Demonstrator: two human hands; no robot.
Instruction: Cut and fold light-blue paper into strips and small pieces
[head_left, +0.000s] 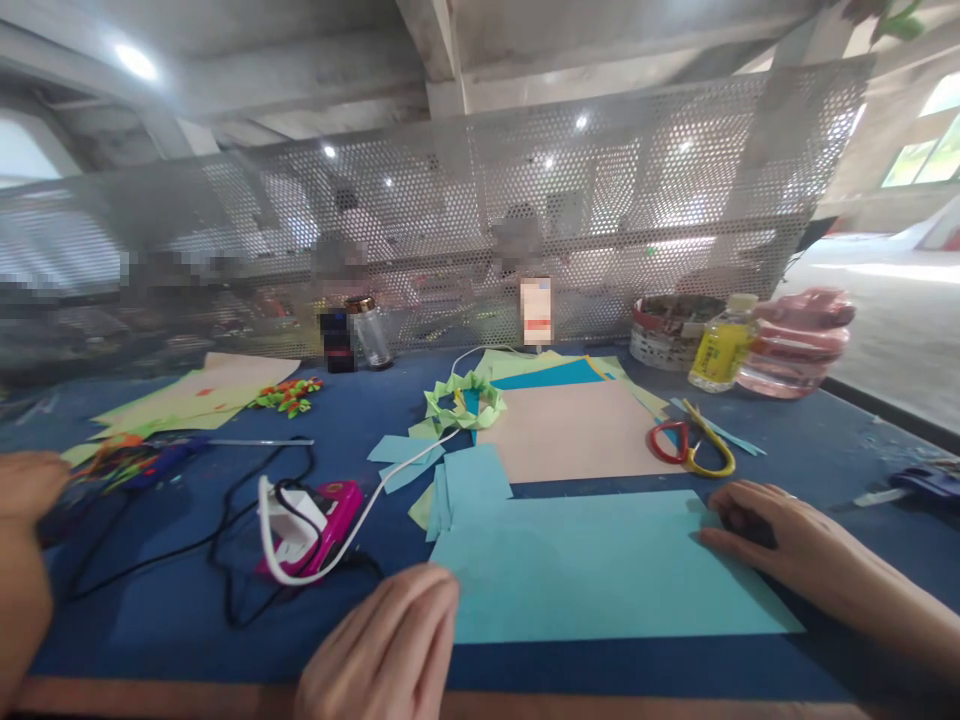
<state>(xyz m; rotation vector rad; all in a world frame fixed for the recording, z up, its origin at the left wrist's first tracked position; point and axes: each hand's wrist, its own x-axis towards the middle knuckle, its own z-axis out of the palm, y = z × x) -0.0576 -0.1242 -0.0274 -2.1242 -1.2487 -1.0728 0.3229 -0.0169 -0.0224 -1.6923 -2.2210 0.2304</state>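
Observation:
A light blue sheet of paper (600, 570) lies lengthwise near the table's front edge. My left hand (386, 650) is closed at its left end, fingers pressed together and fingertips partly hidden. At the right end, the thumb of my right hand (757, 530) rests on the sheet while its curled fingers are at the edge. Just behind are small blue paper pieces (472, 480) and a pale pink sheet (577, 430). A ring of folded green paper (491, 405) sits beyond them. Scissors with red and yellow handles (701, 450) lie beyond my right hand.
Another person's arm (22, 560) reaches in at left. A magenta power strip (337, 515) with a white plug and cables is left of the paper. At the back stand a phone (536, 312), basket (664, 340), yellow-labelled bottle (720, 350) and pink jug (799, 350). A blue-handled tool (926, 485) lies right.

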